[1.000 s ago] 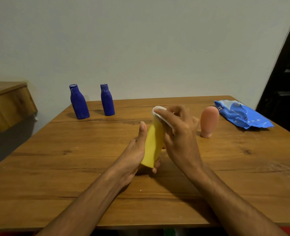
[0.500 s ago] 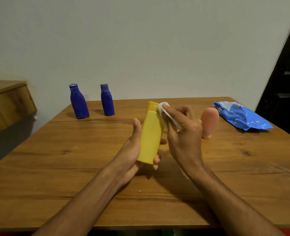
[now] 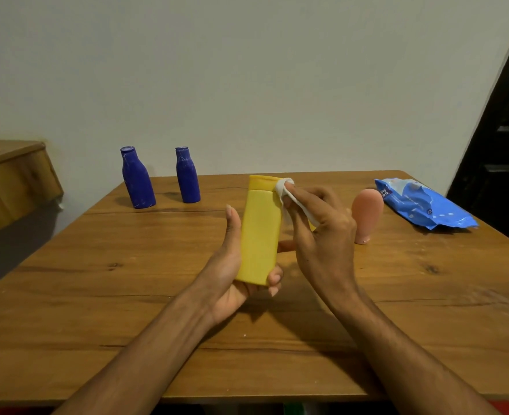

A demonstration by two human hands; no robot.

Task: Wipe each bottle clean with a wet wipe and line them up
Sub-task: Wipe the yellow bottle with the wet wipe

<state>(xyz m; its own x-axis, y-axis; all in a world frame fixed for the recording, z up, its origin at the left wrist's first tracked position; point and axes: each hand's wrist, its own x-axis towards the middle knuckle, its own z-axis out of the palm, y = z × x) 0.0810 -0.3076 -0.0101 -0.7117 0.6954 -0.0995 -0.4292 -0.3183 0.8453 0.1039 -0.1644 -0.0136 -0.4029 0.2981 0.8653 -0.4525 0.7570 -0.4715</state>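
Hands held the yellow bottle (image 3: 259,235) over the middle of the wooden surface (image 3: 97,295) in the head view. The bottle was plain and flat-sided with no label in sight. A seam marked off its cap at the top, and it leaned slightly, cap end up and away from the person.

The left hand (image 3: 232,274) cradled the lower half. Its thumb lay straight up the bottle's left edge and its fingers (image 3: 274,278) curled round from behind, so that their tips showed at the bottom right corner. The right hand (image 3: 325,235) came in from the right, its back to the camera. It pinched a white wet wipe (image 3: 284,190) between thumb and forefinger and pressed it against the right side of the cap, while the other fingers were loosely spread below. The wipe trailed back under those fingers.

Two blue bottles (image 3: 138,181) (image 3: 188,176) stood upright side by side near the far left edge, a gap between them, both streaked with pale marks. A pink bottle (image 3: 367,214) stood on its cap end just behind the right hand. A crumpled blue wipes pack (image 3: 420,208) lay at the far right, and whether it held any wipes could not be told. A wooden ledge (image 3: 10,181) jutted from the wall on the left.
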